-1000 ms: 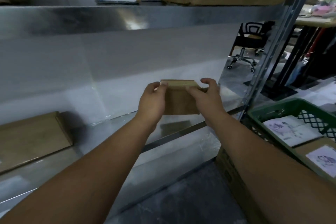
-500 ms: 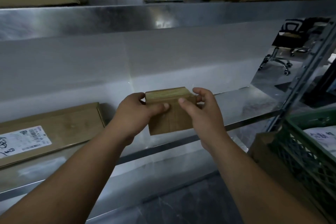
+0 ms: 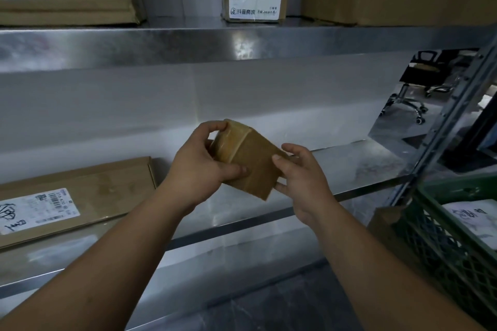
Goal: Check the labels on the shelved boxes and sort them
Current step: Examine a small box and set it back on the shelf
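Two grips share one small brown cardboard box (image 3: 250, 161), its top seam glossy with clear tape. The left grip (image 3: 199, 166) curls over the upper corner, thumb on the front face, and the right grip (image 3: 301, 183) pinches the lower right edge. The box hangs tilted above the shiny steel shelf (image 3: 349, 166), probably being turned to find a label; none shows on the visible faces. A flat brown labelled carton (image 3: 107, 188) lies on the shelf to the left.

- Green mesh crate (image 3: 443, 239) at lower right, with a white packet (image 3: 473, 219) inside.
- Black office chair (image 3: 411, 83) on wheels, beyond the rack.
- Slanted metal rack post (image 3: 451, 121).
- Dark marbled floor (image 3: 269, 303) below.
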